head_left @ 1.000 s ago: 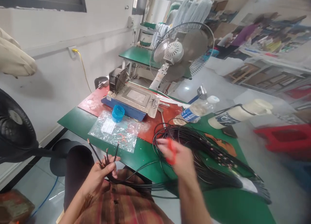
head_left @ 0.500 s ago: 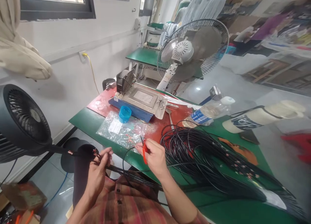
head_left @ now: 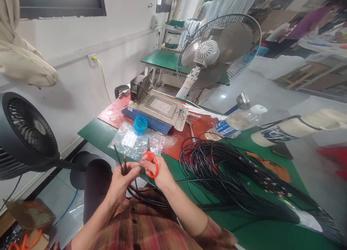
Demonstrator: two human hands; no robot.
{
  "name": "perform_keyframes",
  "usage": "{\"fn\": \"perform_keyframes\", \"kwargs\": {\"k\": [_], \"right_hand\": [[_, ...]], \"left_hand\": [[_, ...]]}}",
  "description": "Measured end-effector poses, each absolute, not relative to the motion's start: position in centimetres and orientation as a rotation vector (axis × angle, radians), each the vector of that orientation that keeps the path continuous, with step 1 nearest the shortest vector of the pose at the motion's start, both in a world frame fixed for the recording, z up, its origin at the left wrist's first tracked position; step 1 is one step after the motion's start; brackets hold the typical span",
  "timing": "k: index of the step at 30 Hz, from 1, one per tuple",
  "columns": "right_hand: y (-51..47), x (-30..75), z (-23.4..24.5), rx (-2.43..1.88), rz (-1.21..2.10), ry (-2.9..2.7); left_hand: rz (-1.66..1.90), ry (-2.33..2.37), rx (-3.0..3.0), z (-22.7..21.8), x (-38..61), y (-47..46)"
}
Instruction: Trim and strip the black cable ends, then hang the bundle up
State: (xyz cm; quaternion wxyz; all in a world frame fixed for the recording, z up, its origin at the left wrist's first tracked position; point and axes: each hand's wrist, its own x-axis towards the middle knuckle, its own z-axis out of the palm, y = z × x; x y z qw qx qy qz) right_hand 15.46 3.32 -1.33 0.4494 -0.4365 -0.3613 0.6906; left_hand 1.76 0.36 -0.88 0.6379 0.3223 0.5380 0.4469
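My left hand (head_left: pixel 122 177) is closed round a few black wires (head_left: pixel 118 158) whose ends stick up above the fingers. My right hand (head_left: pixel 157 172) grips small red-handled scissors (head_left: pixel 151 159), blades pointing up, and its fingers meet the left hand's fingertips at the wire ends. The held wires loop down over my lap. A large coil of black wires (head_left: pixel 217 166) lies on the green table (head_left: pixel 92 132) to the right of both hands.
Behind the hands lie a clear plastic bag (head_left: pixel 137 143), a blue cap (head_left: pixel 140 125) and a flat metal-topped device (head_left: pixel 159 110). A white desk fan (head_left: pixel 217 51), a water bottle (head_left: pixel 233 123) and a cream flask (head_left: pixel 298 128) stand farther back. A black fan (head_left: pixel 24 134) stands left.
My right hand has come left from the wire coil with the scissors and now meets the left hand. The left hand has raised the wire ends toward the middle.
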Motion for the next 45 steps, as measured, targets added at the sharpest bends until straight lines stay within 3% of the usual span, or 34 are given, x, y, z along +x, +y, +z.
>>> {"fn": "perform_keyframes", "kwargs": {"k": [3, 8, 12, 26, 36, 45], "right_hand": [[3.7, 16.3, -2.0, -1.147, 1.608, -0.932], [3.3, 19.3, -1.6, -1.280, 1.242, -1.675], [2.8, 20.1, -1.3, -1.359, 1.173, -2.006], [3.8, 20.6, -1.5, -1.386, 1.075, -2.053], [4.4, 20.2, -2.6, -1.401, 1.263, -1.835], [5.0, 18.1, -1.8, -1.176, 1.859, -0.981]], "left_hand": [[1.038, 1.272, 0.564, -0.5, 2.1, 1.3], [1.079, 1.269, 0.525, -0.4, 2.0, 2.1], [1.071, 1.278, 0.546, -0.5, 2.3, 2.4], [1.068, 1.342, 0.613, -1.2, 3.3, 3.5], [1.027, 1.295, 0.623, -1.5, 3.2, 4.3], [0.994, 1.166, 0.741, -1.3, 2.4, 3.1]]}}
